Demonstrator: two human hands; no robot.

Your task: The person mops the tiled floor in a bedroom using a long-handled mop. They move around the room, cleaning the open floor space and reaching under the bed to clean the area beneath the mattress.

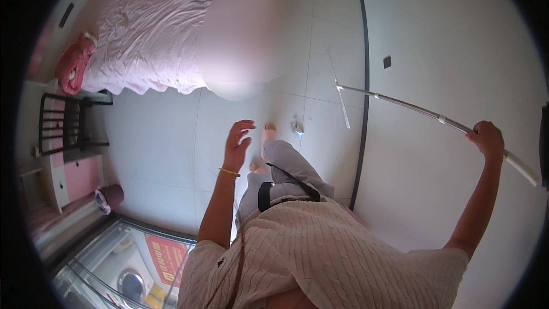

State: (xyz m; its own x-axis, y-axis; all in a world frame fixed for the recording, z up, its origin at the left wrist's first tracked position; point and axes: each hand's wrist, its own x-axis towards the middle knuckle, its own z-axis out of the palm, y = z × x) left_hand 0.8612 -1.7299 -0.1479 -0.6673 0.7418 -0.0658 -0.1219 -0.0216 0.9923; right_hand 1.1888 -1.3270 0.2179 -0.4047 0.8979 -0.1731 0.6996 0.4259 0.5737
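My right hand is closed around a telescopic metal pole, close to its pale grip end. At the far end is a thin, white, flat cleaning head, seen almost edge-on over the floor beside the wall. I cannot tell whether it touches the floor. My left hand hangs in front of me with nothing in it, its fingers bent and apart. A small pile of grey dust and scraps lies on the tiles just ahead of my bare foot.
A bed with a pink sheet stands ahead to the left; a blurred patch hides its right part. Black skirting edges the wall at right. On the left are a black chair, pink-fronted drawers and a purple bin.
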